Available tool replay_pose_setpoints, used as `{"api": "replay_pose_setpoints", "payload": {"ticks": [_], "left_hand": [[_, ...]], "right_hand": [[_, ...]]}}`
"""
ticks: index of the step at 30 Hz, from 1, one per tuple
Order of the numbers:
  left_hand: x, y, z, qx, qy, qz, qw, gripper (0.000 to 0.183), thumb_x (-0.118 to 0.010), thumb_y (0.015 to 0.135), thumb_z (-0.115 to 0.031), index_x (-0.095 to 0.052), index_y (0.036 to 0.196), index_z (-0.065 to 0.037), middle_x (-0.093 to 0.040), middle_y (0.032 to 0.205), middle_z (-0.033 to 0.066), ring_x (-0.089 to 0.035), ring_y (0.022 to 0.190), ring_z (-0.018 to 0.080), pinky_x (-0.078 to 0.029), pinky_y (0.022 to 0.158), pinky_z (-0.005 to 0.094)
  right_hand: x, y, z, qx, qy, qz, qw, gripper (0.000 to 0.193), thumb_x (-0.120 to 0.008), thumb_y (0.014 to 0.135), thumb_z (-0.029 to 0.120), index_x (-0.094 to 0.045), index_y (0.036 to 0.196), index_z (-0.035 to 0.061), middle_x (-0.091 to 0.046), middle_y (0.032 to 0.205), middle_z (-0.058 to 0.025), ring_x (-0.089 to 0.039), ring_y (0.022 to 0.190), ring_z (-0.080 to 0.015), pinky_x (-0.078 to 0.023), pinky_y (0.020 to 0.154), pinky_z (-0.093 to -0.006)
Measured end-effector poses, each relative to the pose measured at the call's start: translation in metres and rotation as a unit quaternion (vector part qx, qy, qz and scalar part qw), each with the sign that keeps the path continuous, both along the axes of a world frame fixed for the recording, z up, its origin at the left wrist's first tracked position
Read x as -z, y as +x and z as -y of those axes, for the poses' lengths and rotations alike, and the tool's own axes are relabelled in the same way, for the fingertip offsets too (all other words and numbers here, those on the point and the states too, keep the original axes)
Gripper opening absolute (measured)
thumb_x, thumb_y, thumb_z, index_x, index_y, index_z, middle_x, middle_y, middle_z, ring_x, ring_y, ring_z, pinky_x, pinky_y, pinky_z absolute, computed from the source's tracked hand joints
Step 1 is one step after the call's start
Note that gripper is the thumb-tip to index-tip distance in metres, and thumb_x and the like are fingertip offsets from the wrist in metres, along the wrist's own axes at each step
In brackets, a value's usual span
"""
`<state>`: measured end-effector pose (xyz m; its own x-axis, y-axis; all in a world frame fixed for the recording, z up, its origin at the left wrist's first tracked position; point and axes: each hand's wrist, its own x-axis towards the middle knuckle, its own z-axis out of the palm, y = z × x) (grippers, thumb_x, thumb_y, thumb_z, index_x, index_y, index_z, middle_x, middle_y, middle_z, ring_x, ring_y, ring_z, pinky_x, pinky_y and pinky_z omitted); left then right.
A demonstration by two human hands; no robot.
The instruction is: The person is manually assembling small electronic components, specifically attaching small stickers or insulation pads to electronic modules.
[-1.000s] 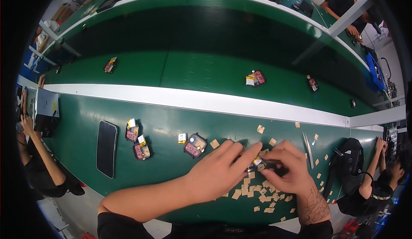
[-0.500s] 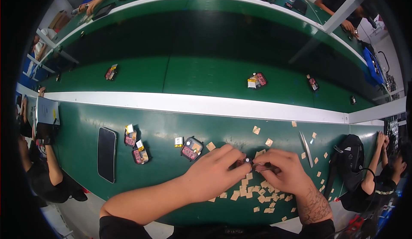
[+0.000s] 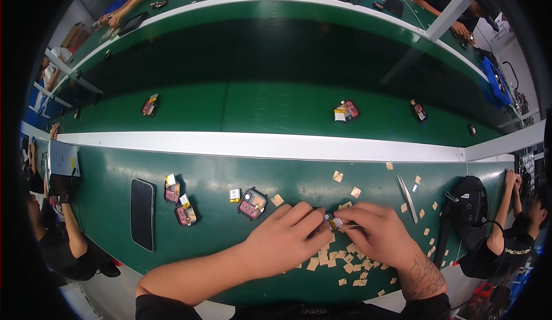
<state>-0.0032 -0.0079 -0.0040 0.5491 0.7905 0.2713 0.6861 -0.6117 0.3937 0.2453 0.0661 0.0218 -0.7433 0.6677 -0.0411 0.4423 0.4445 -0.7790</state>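
Note:
Between my hands is a small dark electronic device (image 3: 328,216), mostly covered by fingers. My left hand (image 3: 287,236) is closed around it from the left. A small silver battery with a yellow edge (image 3: 336,223) shows at the device's right side, pinched by the fingertips of my right hand (image 3: 382,228). Whether the right hand holds anything more under its fingers is hidden. Many tan square pads (image 3: 328,257) lie scattered beneath and beside both hands. Left of my left hand sits an opened device with a pink board (image 3: 253,203), a silver battery (image 3: 235,195) beside it.
Two more opened devices (image 3: 186,212) lie farther left, near a black phone (image 3: 142,213). Metal tweezers (image 3: 407,199) and a black bag (image 3: 467,211) are on the right. Beyond the white rail (image 3: 259,144), a green surface (image 3: 276,110) carries several devices. Other people work around the tables.
The silver and yellow battery now shows between my fingertips, where it was hidden before. My fingers have shifted slightly around the device, and the whole view has tilted a little.

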Motion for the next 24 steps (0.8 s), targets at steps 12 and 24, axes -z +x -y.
{"api": "replay_pose_setpoints", "payload": {"ticks": [12,24], "left_hand": [[0.003,0.001,0.000,0.000,-0.006,0.019,1.000,0.031,-0.074,0.083,-0.015,-0.072,0.112,-0.006,-0.067,0.124,0.0115,-0.064,0.110,0.0289,-0.058,0.088,0.0388],[0.006,0.001,-0.003,-0.011,-0.049,0.064,0.997,0.041,-0.086,0.085,-0.018,-0.067,0.120,-0.009,-0.068,0.123,0.0086,-0.064,0.108,0.0296,-0.058,0.090,0.0413]], "right_hand": [[0.005,-0.007,0.014,-0.033,0.138,0.018,0.990,0.045,-0.079,0.082,-0.001,-0.071,0.126,0.0010,-0.070,0.107,-0.0109,-0.075,0.085,-0.0322,-0.064,0.072,-0.0402],[0.014,-0.006,0.010,0.000,0.054,-0.023,0.998,0.037,-0.079,0.089,0.000,-0.069,0.124,0.0035,-0.071,0.106,-0.0120,-0.075,0.085,-0.0341,-0.063,0.072,-0.0413]]}}
